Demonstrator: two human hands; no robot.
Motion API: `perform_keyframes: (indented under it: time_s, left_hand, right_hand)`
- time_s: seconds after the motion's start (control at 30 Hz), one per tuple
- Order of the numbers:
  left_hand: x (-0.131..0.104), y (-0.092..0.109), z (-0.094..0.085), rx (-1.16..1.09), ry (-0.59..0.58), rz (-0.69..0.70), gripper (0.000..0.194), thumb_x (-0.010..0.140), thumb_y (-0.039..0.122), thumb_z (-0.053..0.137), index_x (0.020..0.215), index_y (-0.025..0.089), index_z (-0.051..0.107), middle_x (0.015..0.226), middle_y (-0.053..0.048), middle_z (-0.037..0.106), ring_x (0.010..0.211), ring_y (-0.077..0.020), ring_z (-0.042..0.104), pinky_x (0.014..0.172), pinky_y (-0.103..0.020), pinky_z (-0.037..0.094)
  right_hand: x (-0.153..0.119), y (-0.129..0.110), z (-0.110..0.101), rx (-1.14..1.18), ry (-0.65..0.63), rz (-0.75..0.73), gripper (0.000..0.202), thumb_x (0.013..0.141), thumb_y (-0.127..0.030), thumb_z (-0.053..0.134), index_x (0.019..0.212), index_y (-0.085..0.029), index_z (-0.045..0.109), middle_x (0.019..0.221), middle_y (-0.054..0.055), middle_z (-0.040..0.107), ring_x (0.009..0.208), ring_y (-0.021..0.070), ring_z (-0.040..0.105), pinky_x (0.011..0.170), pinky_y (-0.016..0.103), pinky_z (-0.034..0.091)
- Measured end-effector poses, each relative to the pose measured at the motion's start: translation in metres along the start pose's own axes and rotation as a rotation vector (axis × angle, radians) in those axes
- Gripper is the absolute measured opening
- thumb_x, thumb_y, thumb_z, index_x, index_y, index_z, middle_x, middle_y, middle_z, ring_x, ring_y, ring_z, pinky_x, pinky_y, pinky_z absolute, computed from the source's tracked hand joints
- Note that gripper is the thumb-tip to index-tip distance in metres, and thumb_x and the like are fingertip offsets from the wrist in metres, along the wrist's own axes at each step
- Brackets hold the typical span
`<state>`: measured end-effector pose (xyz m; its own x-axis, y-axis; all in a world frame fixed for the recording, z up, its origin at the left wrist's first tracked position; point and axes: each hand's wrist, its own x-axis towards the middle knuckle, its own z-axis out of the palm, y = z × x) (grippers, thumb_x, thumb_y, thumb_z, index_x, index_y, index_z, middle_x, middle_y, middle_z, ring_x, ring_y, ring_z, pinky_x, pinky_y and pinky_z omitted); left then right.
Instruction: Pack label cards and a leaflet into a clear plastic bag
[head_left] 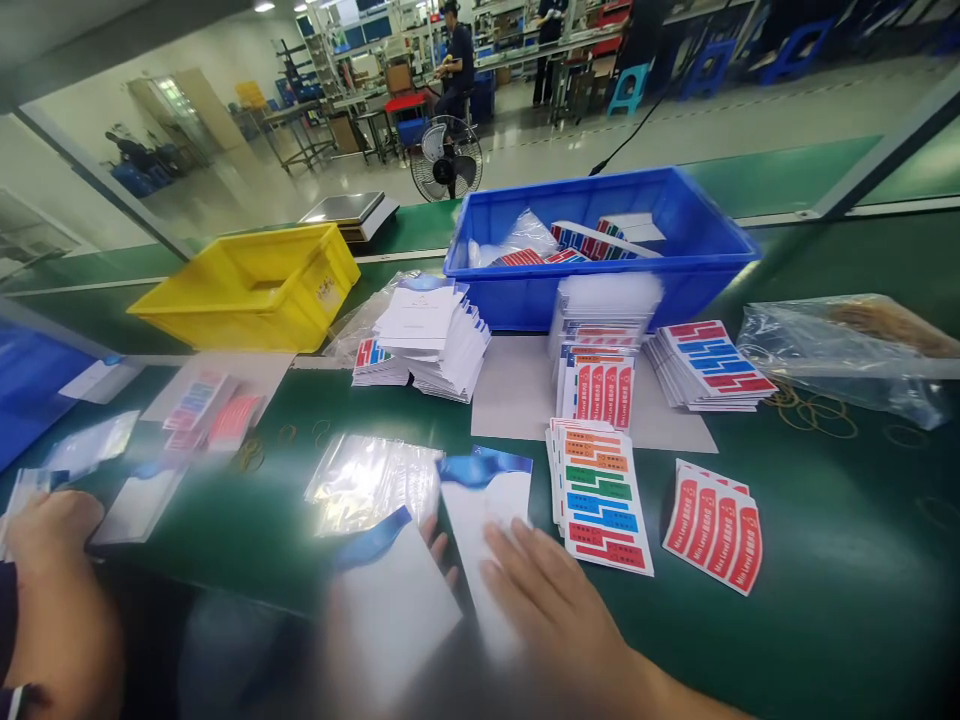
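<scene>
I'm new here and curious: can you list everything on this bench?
blue bin: one, blue, back centre, holding sticker sheets and bags
yellow bin: one, yellow, back left
scale: one, grey, behind the yellow bin
white booklets: one stack, before the blue bin
striped sticker sheets: one stack, multicoloured, centre right
red sticker sheets: small stack, red, right
clear bags: one pile, centre
rubber bands: several, tan, right
white card: one, white and blue, under the right hand
left hand: far left, on a blurred sheet
right hand: flat on the white card
</scene>
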<state>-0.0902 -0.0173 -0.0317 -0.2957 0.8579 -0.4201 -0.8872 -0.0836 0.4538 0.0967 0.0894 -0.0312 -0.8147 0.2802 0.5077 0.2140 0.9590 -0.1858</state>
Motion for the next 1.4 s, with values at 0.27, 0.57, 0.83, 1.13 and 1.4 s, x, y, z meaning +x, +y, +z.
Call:
perform_keyframes:
  time_s: [0.27,0.57,0.83,1.13,1.4]
  left_hand:
    - [-0.021,0.008,-0.010,0.029,0.093,-0.124,0.057,0.081,0.045,0.047,0.137,0.037,0.043,0.105,-0.004,0.072,0.092,-0.0299,0.066,0.082,-0.051,0.052]
    - [-0.004,-0.031,0.020,-0.013,-0.072,-0.343,0.059,0.076,0.049,0.055,0.126,0.018,0.056,0.081,-0.010,0.064,0.064,-0.0210,0.057,0.061,-0.039,0.051]
    - [0.000,-0.054,0.024,-0.024,-0.180,-0.481,0.074,0.088,0.049,0.037,0.149,0.011,0.021,0.136,-0.019,0.055,0.123,-0.0365,0.052,0.108,-0.051,0.034]
    - [-0.007,-0.056,0.027,-0.018,-0.247,-0.551,0.075,0.085,0.056,0.042,0.149,0.021,0.023,0.146,-0.013,0.045,0.126,-0.0358,0.050,0.111,-0.052,0.030]
    - [-0.006,-0.056,0.026,-0.017,-0.262,-0.535,0.069,0.088,0.054,0.041,0.147,0.021,0.029,0.145,-0.016,0.046,0.128,-0.0364,0.048,0.112,-0.054,0.027]
  right_hand:
    - [-0.016,0.017,-0.002,-0.037,-0.295,0.174,0.051,0.094,-0.030,0.052,0.141,-0.015,0.042,0.150,0.015,0.036,0.138,0.0322,0.033,0.105,0.047,0.045]
    - [-0.073,0.067,-0.045,-0.216,-0.301,0.385,0.064,0.093,-0.037,0.055,0.148,-0.015,0.028,0.153,0.016,0.029,0.141,0.0325,0.027,0.108,0.052,0.039]
    - [-0.077,0.071,-0.048,-0.115,-0.202,0.385,0.047,0.099,-0.034,0.043,0.142,-0.016,0.039,0.144,0.015,0.046,0.133,0.0283,0.042,0.104,0.050,0.044]
    - [-0.026,0.121,-0.061,-0.244,-0.114,0.569,0.038,0.088,-0.017,0.059,0.124,-0.008,0.054,0.123,0.020,0.054,0.120,0.0348,0.047,0.101,0.049,0.044]
    - [-0.020,0.124,-0.059,-0.229,-0.154,0.567,0.025,0.086,-0.014,0.060,0.111,-0.014,0.056,0.115,0.015,0.059,0.119,0.0329,0.048,0.101,0.048,0.043]
